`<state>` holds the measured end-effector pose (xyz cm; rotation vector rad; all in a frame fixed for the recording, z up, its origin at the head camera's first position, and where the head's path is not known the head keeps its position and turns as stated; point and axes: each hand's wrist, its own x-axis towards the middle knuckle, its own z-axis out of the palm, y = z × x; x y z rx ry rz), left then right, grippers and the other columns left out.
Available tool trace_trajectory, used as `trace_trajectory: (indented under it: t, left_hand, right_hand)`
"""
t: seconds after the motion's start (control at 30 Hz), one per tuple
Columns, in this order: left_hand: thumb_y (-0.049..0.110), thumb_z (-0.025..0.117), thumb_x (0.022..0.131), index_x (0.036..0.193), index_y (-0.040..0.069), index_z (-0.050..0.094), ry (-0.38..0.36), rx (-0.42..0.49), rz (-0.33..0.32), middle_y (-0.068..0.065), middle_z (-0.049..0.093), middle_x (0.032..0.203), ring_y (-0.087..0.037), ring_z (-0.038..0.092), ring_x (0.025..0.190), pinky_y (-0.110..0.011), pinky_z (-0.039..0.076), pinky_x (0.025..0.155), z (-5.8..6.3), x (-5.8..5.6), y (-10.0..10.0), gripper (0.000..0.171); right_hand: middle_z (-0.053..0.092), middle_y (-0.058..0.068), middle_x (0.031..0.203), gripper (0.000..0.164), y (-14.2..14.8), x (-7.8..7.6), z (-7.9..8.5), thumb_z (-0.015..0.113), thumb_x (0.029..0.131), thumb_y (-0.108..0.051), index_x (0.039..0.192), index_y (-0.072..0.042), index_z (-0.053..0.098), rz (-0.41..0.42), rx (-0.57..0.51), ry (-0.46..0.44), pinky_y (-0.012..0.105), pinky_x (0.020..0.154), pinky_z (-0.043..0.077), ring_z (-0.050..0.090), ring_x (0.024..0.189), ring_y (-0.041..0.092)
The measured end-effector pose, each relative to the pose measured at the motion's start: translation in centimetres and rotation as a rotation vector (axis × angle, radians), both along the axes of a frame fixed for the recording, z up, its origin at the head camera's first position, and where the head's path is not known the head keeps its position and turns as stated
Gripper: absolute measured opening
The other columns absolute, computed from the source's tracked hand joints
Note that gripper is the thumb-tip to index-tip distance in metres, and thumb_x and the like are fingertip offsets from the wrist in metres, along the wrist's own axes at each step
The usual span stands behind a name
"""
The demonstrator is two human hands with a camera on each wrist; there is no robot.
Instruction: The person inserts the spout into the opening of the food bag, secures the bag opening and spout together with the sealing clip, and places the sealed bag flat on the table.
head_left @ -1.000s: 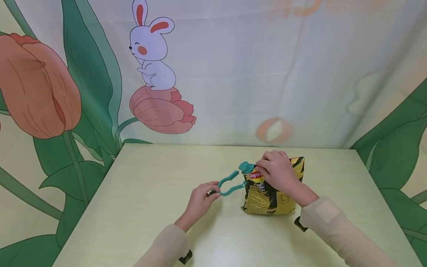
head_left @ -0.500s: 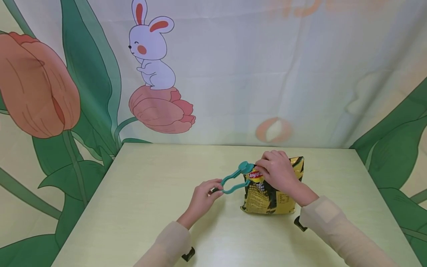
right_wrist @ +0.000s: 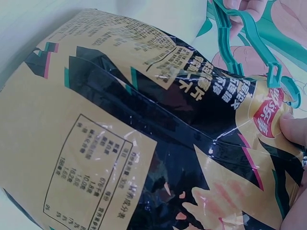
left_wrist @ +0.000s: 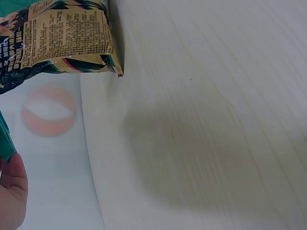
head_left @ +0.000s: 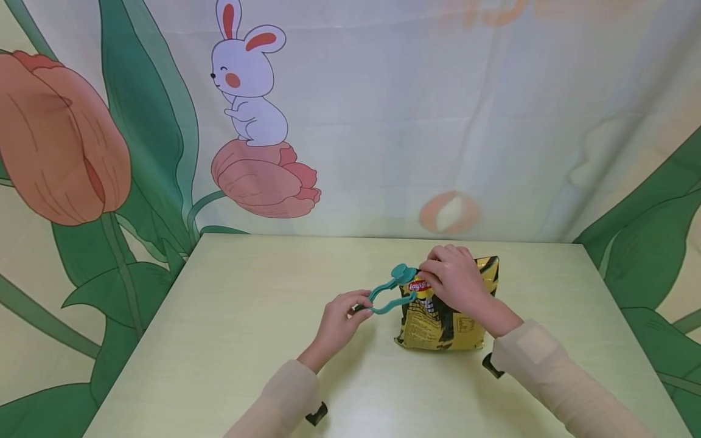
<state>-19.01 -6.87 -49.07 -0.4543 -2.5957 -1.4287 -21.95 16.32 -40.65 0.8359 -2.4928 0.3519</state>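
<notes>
A gold and black chip bag (head_left: 438, 331) with a red and yellow logo stands upright on the table. My right hand (head_left: 451, 280) grips its upper part; the thumb (right_wrist: 293, 128) presses near the logo in the right wrist view. My left hand (head_left: 339, 319) pinches one end of a teal bag clip (head_left: 391, 306) with a round cap (head_left: 402, 273). The clip's two arms are spread, and their far ends lie at the bag's top left corner. In the left wrist view, only part of the left hand (left_wrist: 12, 191) and a bit of clip show at the left edge.
The light wooden table (head_left: 263, 286) ends at a printed backdrop (head_left: 372, 121) with a rabbit and tulips. Small black pieces (head_left: 493, 366) sit by each sleeve cuff.
My left hand has moved right and slightly up with the clip, bringing its lower arm over the front of the bag near the logo. The right hand and bag have stayed nearly still.
</notes>
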Motion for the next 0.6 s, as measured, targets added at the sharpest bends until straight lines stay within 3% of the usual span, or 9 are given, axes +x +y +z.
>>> trace_trajectory:
  t: [0.6]
  left_hand:
    - [0.012,0.066,0.078,0.083,0.010,0.064,0.019,0.054,-0.002,-0.003,0.062,0.111,-0.016,0.055,0.102,-0.019,0.047,0.068,0.4,-0.4,1.1,0.006]
  right_hand:
    - [0.056,0.001,0.080,0.008,0.0,-0.1,-0.1,0.070,0.075,-0.022,0.074,-0.014,0.069,-0.008,-0.002,0.003,0.040,0.077,0.041,0.052,0.075,0.020]
